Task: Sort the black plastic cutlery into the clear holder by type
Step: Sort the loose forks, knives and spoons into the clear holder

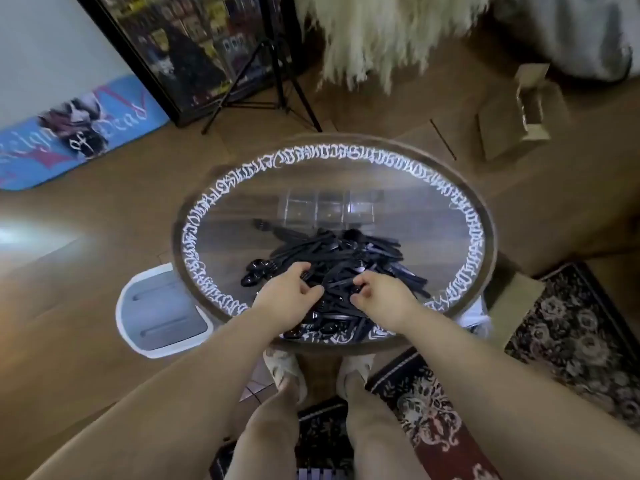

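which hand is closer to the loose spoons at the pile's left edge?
Left. The left hand sits just right of the loose spoons, fingers curled into the cutlery pile. The right hand is farther right, on the other side of the pile's near edge.

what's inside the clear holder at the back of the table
No black cutlery shows in the clear plastic holder; its compartments look empty, though blur hides detail. The black plastic cutlery pile lies in front.

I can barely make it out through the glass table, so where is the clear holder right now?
In the head view the clear holder stands on the far side of the round glass table, just beyond the cutlery pile.
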`<state>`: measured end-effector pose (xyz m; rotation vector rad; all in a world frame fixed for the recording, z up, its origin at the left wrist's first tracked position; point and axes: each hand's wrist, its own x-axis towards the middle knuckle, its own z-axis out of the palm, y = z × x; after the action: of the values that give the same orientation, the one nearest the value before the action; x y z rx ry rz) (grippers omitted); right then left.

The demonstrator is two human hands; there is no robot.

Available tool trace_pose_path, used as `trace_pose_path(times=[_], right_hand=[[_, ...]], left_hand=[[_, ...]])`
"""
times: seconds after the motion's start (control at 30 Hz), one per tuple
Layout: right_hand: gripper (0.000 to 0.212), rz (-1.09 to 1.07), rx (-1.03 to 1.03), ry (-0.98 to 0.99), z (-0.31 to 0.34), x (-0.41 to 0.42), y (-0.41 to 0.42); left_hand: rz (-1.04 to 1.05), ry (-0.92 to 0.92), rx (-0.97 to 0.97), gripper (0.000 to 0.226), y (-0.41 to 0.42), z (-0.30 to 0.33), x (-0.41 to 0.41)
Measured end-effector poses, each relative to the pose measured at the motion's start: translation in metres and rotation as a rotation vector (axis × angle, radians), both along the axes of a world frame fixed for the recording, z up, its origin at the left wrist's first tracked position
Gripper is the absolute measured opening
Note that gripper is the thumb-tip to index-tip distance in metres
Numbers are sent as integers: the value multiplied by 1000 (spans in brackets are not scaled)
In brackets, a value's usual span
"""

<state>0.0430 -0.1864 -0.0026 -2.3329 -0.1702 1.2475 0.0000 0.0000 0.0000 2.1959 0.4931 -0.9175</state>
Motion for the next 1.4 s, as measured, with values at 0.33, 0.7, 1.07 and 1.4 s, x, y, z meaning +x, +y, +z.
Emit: trace_pose_path(times=[0.33,0.7,1.07,1.4], right_hand=[[46,203,5,-604,-151,9,10],[30,369,-57,-1001,-216,49,29],[32,341,-155,-920,-208,37,40],[31,166,-5,-984,-203,18,26]], left_hand=[[-404,-374,357,70,6,-137,10],[-347,-654,524,45,24,-204,31],[-193,-716,505,14,31,-212,25],[234,-864,72,8,35,-187,1]])
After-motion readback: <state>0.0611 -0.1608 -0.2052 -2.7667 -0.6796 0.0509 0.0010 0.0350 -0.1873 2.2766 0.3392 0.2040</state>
